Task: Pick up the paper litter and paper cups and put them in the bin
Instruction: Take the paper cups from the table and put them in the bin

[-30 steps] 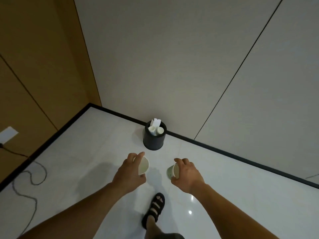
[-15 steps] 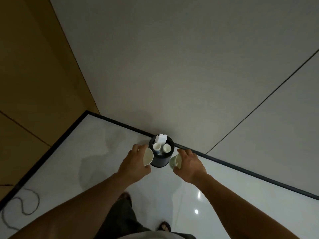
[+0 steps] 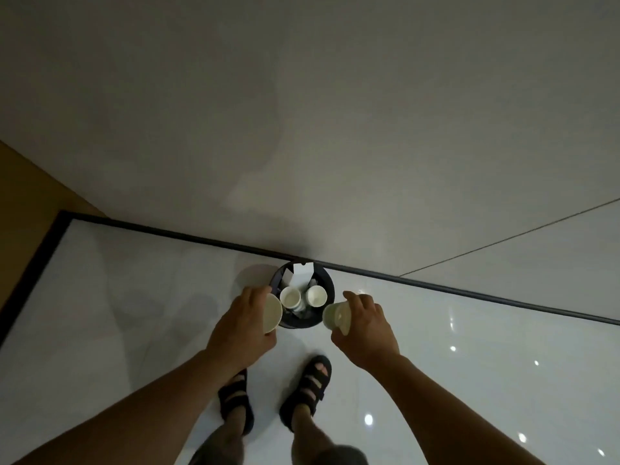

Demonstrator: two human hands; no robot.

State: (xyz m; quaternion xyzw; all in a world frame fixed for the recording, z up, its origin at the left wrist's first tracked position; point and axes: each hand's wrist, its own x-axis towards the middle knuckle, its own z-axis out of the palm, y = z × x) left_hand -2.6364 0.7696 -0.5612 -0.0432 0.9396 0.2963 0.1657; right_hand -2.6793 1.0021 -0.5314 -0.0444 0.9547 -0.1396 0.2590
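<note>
A small black round bin (image 3: pixel 327 286) stands on the white floor against the wall. Inside it are two upright paper cups (image 3: pixel 290 297) (image 3: pixel 316 295) and a white folded paper (image 3: pixel 301 275). My left hand (image 3: pixel 243 325) grips a paper cup (image 3: pixel 271 313) tipped on its side, its mouth facing right, at the bin's left rim. My right hand (image 3: pixel 364 325) grips another paper cup (image 3: pixel 335 316), also tilted, just right of the bin's rim. Both held cups hang above the floor at the bin's near edge.
The grey wall (image 3: pixel 302 129) rises right behind the bin, with a black skirting strip (image 3: pixel 167 231) along the floor. A brown wall panel (image 3: pixel 27 182) closes the left corner. My two sandalled feet (image 3: pixel 275 394) stand just short of the bin.
I have stepped up to the bin and now look almost straight down into it. Both hands have carried their cups to either side of its rim.
</note>
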